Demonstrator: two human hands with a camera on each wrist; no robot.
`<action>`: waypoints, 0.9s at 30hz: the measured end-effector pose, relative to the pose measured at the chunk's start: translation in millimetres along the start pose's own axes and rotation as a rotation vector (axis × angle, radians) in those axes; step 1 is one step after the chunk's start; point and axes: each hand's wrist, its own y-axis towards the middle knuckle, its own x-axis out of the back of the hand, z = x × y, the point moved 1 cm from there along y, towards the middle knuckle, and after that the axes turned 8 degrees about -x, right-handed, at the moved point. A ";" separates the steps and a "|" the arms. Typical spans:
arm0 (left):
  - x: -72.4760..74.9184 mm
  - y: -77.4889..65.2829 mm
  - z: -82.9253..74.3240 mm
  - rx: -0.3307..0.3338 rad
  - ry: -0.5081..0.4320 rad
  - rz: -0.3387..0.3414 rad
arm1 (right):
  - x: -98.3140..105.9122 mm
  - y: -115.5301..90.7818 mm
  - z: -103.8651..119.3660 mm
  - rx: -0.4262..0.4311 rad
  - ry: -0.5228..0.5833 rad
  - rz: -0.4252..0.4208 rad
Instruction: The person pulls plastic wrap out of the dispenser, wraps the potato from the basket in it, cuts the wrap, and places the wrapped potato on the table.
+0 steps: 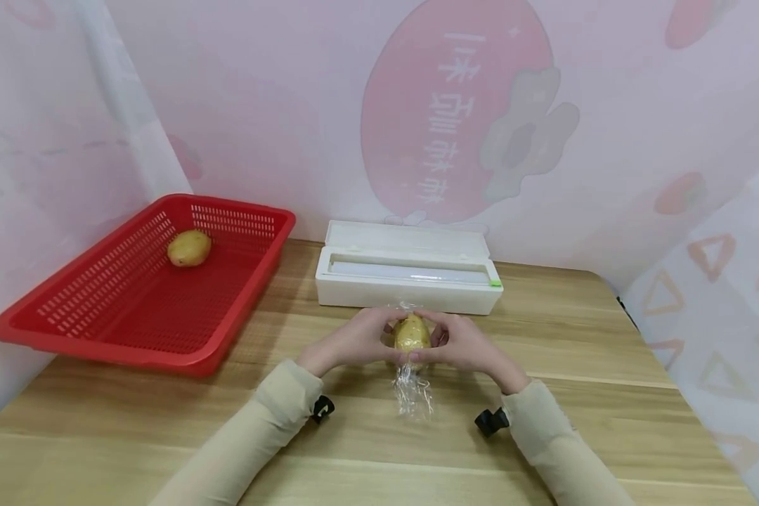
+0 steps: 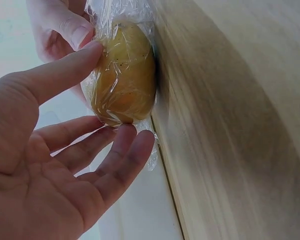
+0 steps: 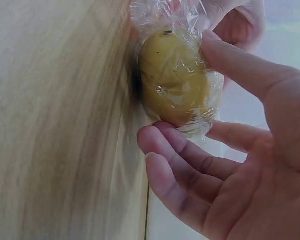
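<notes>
Between both hands, close over the table, is a yellow potato (image 1: 412,334) wrapped in clear cling film (image 1: 412,393). Loose film bunches out at its near and far ends. My left hand (image 1: 368,337) holds the potato from the left, its thumb on the near side and curved fingers at the far end, as the left wrist view shows. From the right, my right hand (image 1: 460,341) grips it the same way, thumb near and fingers curled round the far end. In the right wrist view the film lies creased over the potato (image 3: 172,80).
Behind the hands stands a white cling film box (image 1: 407,295), lid raised, a roll inside and a green tab at its right end. At the left, a red plastic basket (image 1: 209,358) holds another potato (image 1: 189,248). A printed cloth backdrop (image 1: 278,105) rises behind the wooden table (image 1: 582,337).
</notes>
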 end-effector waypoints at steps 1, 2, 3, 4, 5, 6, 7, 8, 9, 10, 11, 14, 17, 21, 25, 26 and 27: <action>-0.7 0.2 0.0 -0.013 -0.001 0.000 | 0.4 -0.8 -0.6 0.006 -0.007 0.007; -1.1 -0.1 -0.3 -0.015 -0.003 -0.003 | 1.0 -1.7 -0.9 0.017 -0.019 0.013; -1.0 -0.9 -1.1 -0.014 0.001 -0.010 | 2.6 -2.9 -0.3 0.034 -0.032 0.012; -0.6 -1.7 -2.0 -0.008 0.013 -0.018 | 4.9 -4.6 0.6 0.056 -0.040 0.006; 0.3 -2.9 -4.0 -0.003 0.026 -0.030 | 7.6 -6.5 1.2 0.087 -0.049 -0.010; 1.6 -4.0 -6.3 -0.002 0.043 -0.041 | 11.1 -9.3 2.2 0.126 -0.058 -0.035; 3.1 -5.0 -9.1 -0.003 0.066 -0.053 | 15.0 -12.7 2.9 0.169 -0.067 -0.066; 5.0 -6.3 -12.6 -0.001 0.087 -0.064 | 19.1 -16.7 3.9 0.219 -0.083 -0.101; 6.9 -7.3 -15.9 -0.007 0.112 -0.072 | 23.0 -21.0 4.7 0.277 -0.101 -0.133; 8.8 -8.3 -19.1 -0.022 0.126 -0.078 | 26.0 -25.5 4.6 0.336 -0.122 -0.148; 10.8 -9.4 -22.3 -0.039 0.133 -0.081 | 28.0 -29.9 4.5 0.393 -0.152 -0.154; 16.0 -12.8 -27.7 -0.091 0.138 -0.084 | 27.4 -40.2 4.6 0.542 -0.242 -0.079; 19.5 -16.0 -29.8 -0.118 0.119 -0.084 | 18.2 -44.8 5.2 0.642 -0.324 0.017; 20.6 -18.4 -29.9 -0.115 0.087 -0.094 | 4.9 -43.8 7.6 0.770 -0.462 -0.004; 19.4 -19.6 -27.8 -0.108 0.077 -0.101 | -1.2 -40.1 10.9 0.845 -0.516 -0.064; 19.2 -19.8 -27.6 -0.109 0.076 -0.100 | -1.6 -39.5 11.2 0.844 -0.504 -0.066; 18.9 -19.9 -27.2 -0.115 0.077 -0.099 | -1.9 -39.0 11.2 0.836 -0.481 -0.064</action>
